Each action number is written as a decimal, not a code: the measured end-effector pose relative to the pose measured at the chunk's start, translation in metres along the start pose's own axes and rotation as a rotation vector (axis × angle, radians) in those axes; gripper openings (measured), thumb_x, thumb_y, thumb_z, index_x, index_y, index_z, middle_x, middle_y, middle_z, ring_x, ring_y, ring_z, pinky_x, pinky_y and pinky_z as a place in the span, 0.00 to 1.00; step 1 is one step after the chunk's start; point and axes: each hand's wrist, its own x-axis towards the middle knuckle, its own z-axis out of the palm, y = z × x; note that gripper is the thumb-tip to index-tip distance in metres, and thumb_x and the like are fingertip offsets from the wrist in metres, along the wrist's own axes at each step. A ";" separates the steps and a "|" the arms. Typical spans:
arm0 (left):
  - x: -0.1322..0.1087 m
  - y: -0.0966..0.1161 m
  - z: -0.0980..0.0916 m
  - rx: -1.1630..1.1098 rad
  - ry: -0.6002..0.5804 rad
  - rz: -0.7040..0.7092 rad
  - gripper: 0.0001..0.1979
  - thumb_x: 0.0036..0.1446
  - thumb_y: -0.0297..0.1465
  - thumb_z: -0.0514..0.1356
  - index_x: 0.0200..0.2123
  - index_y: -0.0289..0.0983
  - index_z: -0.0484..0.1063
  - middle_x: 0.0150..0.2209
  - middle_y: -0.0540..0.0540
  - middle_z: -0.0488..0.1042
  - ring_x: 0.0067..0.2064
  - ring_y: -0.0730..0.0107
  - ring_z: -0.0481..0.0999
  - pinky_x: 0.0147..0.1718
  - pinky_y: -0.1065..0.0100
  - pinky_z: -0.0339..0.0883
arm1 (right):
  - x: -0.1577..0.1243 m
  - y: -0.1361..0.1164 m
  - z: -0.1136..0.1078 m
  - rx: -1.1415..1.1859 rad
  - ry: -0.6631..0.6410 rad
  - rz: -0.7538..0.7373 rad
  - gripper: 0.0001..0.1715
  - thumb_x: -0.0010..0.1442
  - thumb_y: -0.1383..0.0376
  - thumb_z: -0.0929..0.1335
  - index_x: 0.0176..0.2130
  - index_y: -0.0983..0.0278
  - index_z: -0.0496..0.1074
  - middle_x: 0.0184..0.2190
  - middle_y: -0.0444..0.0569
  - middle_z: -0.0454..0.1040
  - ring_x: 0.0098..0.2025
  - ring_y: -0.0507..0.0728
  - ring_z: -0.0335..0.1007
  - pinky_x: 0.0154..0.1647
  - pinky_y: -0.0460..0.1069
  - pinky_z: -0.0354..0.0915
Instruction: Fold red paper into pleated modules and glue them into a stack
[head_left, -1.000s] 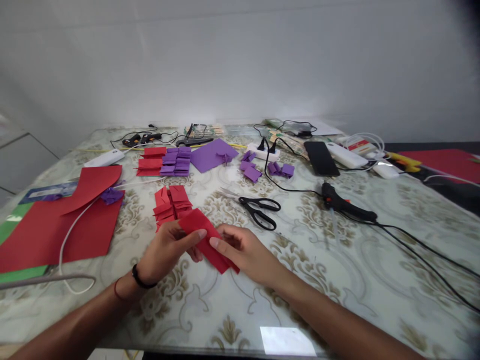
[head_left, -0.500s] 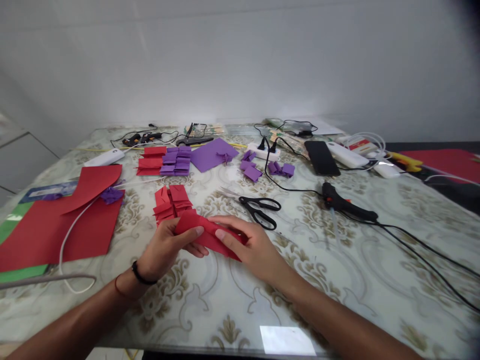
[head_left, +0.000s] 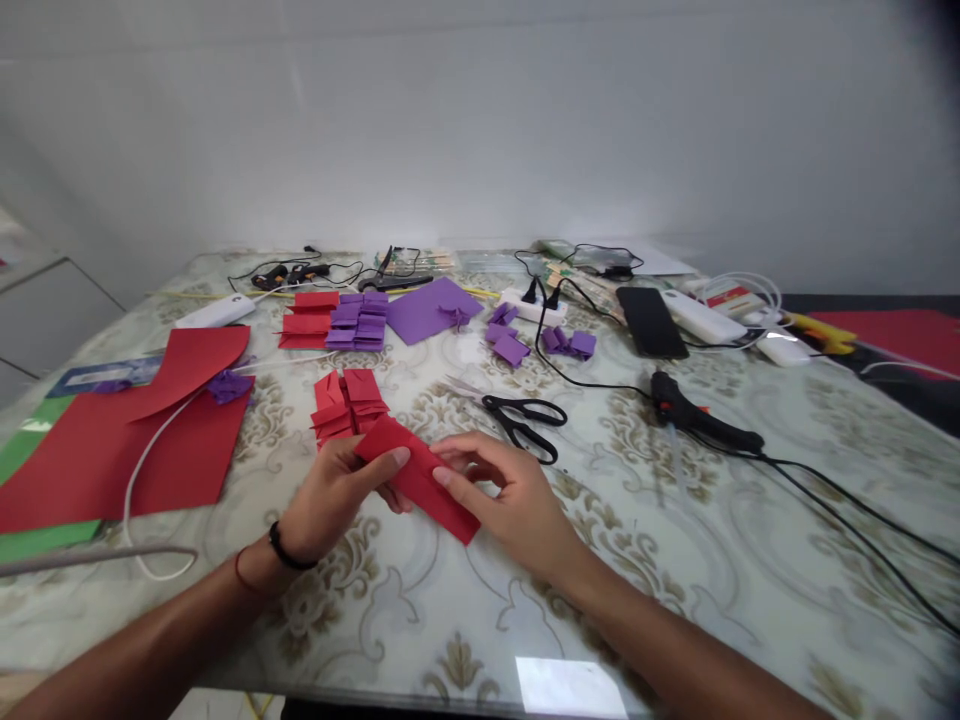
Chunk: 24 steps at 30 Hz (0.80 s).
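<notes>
A folded strip of red paper point(head_left: 427, 480) is held at a slant between my two hands above the table. My left hand point(head_left: 352, 485) grips its left end, thumb on top and fingers beneath. My right hand point(head_left: 506, 490) pinches the strip's upper edge with thumb and fingertips. Just behind the left hand lies a cluster of folded red paper pieces point(head_left: 349, 400), partly hidden by the hand and strip. Black-handled scissors point(head_left: 521, 412) lie open beyond my right hand, blades pointing left.
Red sheets point(head_left: 180, 450) lie on green paper at left, crossed by a white cable. Folded purple pieces point(head_left: 358, 322), a purple sheet point(head_left: 427, 310) and a power strip point(head_left: 536, 308) stand farther back. At right are a phone point(head_left: 651, 322) and a glue gun point(head_left: 701, 415) with its cord.
The red strip has turned so its right end points lower and more of its flat face shows. My right fingers have shifted along its upper edge. The view has moved slightly.
</notes>
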 end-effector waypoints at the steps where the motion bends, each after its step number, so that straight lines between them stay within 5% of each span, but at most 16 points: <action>1: -0.001 0.001 0.000 0.061 -0.004 0.030 0.15 0.65 0.38 0.63 0.32 0.33 0.80 0.24 0.47 0.80 0.25 0.71 0.77 0.27 0.72 0.72 | 0.000 -0.001 0.001 0.025 -0.006 0.016 0.07 0.63 0.62 0.72 0.43 0.59 0.79 0.39 0.46 0.80 0.38 0.55 0.77 0.39 0.49 0.72; 10: -0.013 0.011 0.004 0.483 -0.257 0.128 0.20 0.69 0.39 0.57 0.26 0.35 0.73 0.24 0.51 0.68 0.26 0.73 0.64 0.27 0.72 0.59 | 0.002 -0.006 0.000 0.243 -0.159 0.218 0.16 0.61 0.52 0.73 0.33 0.62 0.73 0.26 0.42 0.71 0.28 0.52 0.67 0.29 0.47 0.65; 24: -0.013 0.012 0.006 0.460 -0.320 0.059 0.21 0.70 0.41 0.55 0.26 0.36 0.66 0.24 0.53 0.62 0.27 0.74 0.59 0.26 0.72 0.53 | -0.002 -0.005 -0.001 0.250 -0.185 0.245 0.23 0.63 0.48 0.72 0.28 0.63 0.69 0.22 0.40 0.65 0.25 0.50 0.58 0.26 0.47 0.56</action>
